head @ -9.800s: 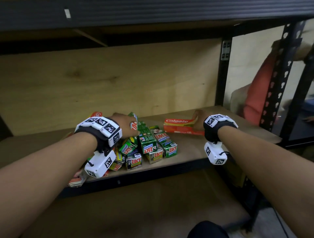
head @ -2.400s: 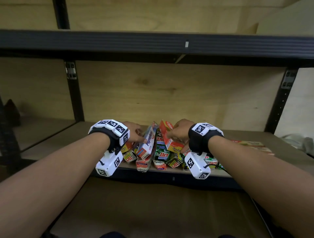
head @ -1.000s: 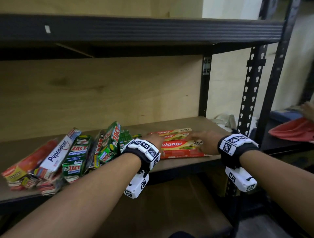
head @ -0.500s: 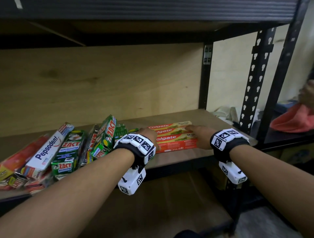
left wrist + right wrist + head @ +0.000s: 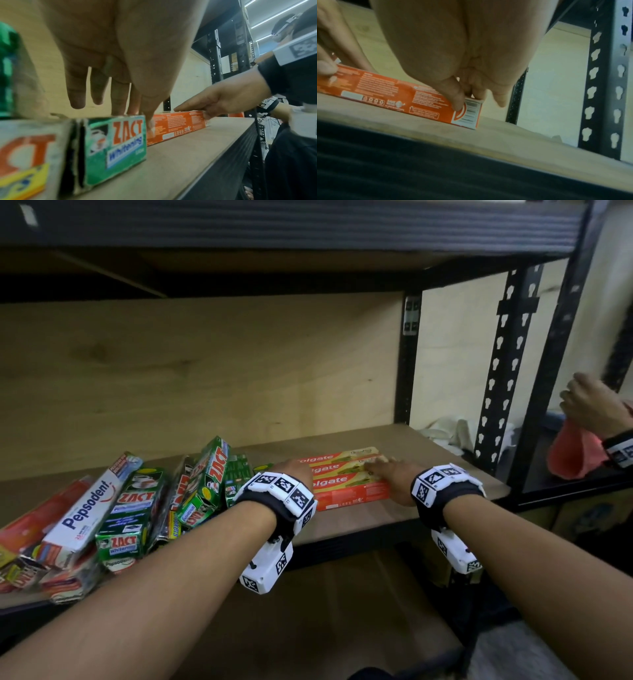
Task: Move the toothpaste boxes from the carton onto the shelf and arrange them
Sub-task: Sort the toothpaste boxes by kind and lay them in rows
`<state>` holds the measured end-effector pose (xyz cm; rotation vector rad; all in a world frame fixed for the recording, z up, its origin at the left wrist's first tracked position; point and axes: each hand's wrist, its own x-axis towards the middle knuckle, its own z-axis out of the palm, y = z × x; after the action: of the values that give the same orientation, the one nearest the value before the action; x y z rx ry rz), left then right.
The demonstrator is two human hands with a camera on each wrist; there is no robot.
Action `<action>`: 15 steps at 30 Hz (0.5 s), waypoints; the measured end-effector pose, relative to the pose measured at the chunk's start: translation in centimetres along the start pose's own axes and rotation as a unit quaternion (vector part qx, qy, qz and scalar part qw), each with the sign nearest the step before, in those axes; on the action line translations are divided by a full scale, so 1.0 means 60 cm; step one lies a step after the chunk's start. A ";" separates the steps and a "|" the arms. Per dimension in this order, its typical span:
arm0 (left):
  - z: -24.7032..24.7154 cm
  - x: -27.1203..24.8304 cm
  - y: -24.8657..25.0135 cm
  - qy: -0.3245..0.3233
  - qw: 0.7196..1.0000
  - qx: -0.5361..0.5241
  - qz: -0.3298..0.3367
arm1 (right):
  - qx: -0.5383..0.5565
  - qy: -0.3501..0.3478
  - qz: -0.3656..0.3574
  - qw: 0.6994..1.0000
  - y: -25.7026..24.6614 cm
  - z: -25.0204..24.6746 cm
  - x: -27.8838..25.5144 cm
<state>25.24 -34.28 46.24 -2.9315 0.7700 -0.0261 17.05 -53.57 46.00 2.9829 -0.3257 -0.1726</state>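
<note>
Squaring up the Colgate boxes on the shelf

Both hands bracket the red Colgate boxes, which lie flat side by side near the shelf front, probably to press them into an even row. The left hand rests with straight fingers at their left end, thumb on the front face; the right hand lies over the right end, fingers extended, thumb on the front face. The unsorted pile leans just to the left; no carton shows.
</note>
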 end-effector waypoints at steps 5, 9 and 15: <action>-0.038 -0.035 -0.030 -0.017 0.999 -0.043 0.014 | 0.034 0.044 0.014 0.998 0.004 -0.015 -0.041; -0.071 -0.088 -0.079 -0.036 0.995 -0.062 0.074 | 0.033 0.044 0.010 0.998 -0.016 -0.050 -0.068; -0.121 -0.170 -0.166 -0.009 0.998 -0.035 0.058 | -0.002 0.063 -0.028 0.998 -0.083 -0.127 -0.109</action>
<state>20.92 -21.38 54.65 -2.9418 0.9559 0.0372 12.73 -46.39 53.41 2.9830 -0.2273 0.0080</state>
